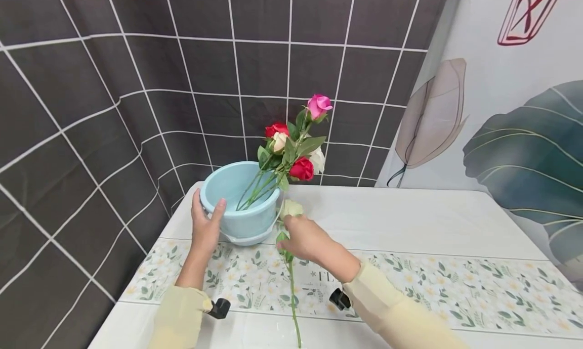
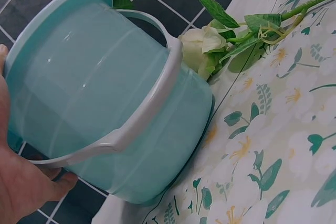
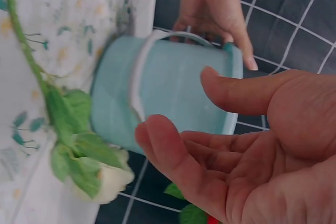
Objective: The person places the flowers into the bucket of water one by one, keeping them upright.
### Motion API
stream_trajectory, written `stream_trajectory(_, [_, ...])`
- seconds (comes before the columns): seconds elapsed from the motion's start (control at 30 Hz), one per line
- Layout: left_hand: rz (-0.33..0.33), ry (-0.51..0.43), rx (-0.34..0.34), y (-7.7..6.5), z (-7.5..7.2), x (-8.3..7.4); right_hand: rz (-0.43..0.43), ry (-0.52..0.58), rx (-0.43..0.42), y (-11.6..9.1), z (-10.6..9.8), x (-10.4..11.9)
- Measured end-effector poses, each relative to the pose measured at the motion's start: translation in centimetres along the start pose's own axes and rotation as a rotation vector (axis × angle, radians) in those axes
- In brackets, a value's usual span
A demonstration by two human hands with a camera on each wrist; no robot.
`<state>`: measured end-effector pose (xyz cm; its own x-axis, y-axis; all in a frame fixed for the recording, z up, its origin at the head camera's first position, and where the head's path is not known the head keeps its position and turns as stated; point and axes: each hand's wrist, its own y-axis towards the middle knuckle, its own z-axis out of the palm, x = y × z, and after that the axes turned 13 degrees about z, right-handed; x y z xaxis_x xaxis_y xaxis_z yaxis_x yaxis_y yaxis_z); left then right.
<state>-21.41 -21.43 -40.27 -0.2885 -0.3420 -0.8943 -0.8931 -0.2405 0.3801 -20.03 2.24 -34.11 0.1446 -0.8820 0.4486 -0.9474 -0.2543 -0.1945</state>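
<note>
A light blue plastic bucket (image 1: pixel 248 225) with a white handle (image 2: pixel 144 111) stands on the table. My left hand (image 1: pixel 205 232) grips the bucket's left side at the rim, with the thumb near the top edge. Several artificial roses lean in the bucket, their stems inside it: a pink rose (image 1: pixel 320 106), red roses (image 1: pixel 302 169) and pale ones. On the table to the bucket's right lies a single white rose (image 3: pixel 107 182), its green stem (image 1: pixel 294 301) pointing toward me. Over this rose hovers my right hand (image 1: pixel 309 237), thumb and fingers apart, holding nothing.
A runner printed with flowers (image 1: pixel 423 283) crosses the white table (image 1: pixel 387 215). Behind the bucket hangs a dark backdrop (image 1: pixel 205 71) with white grid lines. At the right is a white cloth with large printed leaves (image 1: pixel 533 151).
</note>
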Motion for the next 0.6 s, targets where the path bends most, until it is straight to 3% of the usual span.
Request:
stream_trajectory(0.27, [-0.006, -0.002, -0.003, 0.1, 0.0, 0.0, 0.094, 0.007, 0.122, 0.0, 1.4, -1.3])
stream_trajectory(0.6, [-0.007, 0.007, 0.002, 0.0, 0.0, 0.1, 0.152, -0.016, 0.188, 0.6, 2.9, -2.5])
